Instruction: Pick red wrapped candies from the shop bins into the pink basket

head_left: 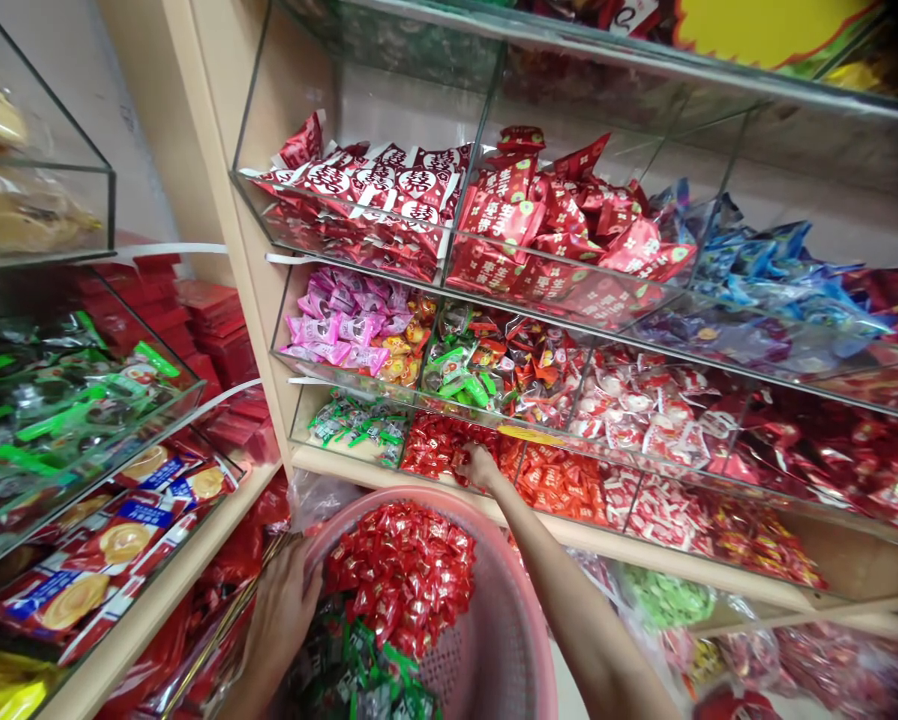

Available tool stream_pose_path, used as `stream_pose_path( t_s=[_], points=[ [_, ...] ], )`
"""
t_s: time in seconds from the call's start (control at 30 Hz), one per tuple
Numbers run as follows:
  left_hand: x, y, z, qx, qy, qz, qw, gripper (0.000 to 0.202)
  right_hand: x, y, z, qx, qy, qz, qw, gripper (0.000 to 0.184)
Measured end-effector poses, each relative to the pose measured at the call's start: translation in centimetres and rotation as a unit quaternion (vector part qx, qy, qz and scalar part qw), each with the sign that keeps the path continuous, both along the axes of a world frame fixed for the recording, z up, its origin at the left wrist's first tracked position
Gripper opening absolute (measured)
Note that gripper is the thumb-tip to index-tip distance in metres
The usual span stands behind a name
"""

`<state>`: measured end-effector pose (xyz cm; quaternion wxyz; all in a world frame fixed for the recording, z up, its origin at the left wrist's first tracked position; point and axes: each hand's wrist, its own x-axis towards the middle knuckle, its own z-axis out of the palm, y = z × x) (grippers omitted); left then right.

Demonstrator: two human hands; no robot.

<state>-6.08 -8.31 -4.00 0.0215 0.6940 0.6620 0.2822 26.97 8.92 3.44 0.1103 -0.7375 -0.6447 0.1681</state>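
A pink plastic basket [520,620] stands low in front of me, holding a heap of red-wrapped candies [404,570] and green-and-black packets [366,675]. My left hand [291,585] grips its left rim, thumb on the inside. Beyond the basket, my right hand [480,467] reaches into a bottom shelf compartment of red-wrapped candies [438,445]. Its fingers are curled down among the candies, and whatever lies in them is hidden.
Clear-fronted bins hold red double-happiness packets [389,185], red pouches [531,220], blue packets [771,260] and pink-wrapped sweets [340,320]. A side shelf at left carries biscuit packs [130,530] and green-topped packets [74,410]. Bagged goods [666,595] lie beneath the shelf.
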Motion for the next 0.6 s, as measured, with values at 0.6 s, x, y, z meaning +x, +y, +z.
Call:
stream_pose_path(
  t_s=[0.6],
  points=[
    [0.1, -0.1, 0.3, -0.006, -0.004, -0.005, 1.000, 0.039, -0.5, 0.3, -1.1, 0.009, 0.046, 0.007, 0.999, 0.022]
  ],
)
